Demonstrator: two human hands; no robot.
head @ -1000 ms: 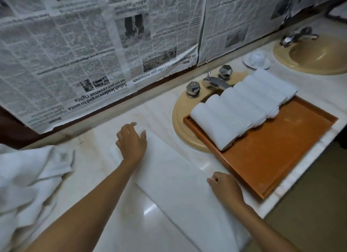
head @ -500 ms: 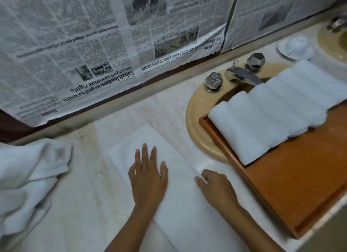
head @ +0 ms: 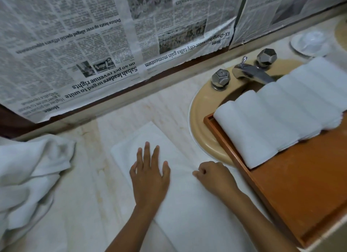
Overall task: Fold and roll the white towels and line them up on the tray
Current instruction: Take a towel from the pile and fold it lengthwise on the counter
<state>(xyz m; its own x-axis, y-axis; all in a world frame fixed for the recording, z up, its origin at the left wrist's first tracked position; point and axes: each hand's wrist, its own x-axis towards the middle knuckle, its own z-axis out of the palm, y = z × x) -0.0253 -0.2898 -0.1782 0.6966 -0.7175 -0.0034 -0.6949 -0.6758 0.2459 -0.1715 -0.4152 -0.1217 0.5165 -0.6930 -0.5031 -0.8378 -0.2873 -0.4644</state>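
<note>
The towel [head: 197, 214] left of the tray [head: 300, 186] may fold crooked.
Your left hand [head: 150, 176] lies flat on it, fingers [head: 146, 152] spread; your right hand [head: 216, 178] pinches its edge: an uneven pull would wrinkle it.

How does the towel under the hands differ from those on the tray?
The flat towel lies flat as a long strip; the rolled towels are tight cylinders. The flat towel sits on the counter; the rolled towels line the tray. The left hand presses the flat towel and the right hand pinches its edge; no hand touches the rolled towels. Both are white.
</note>
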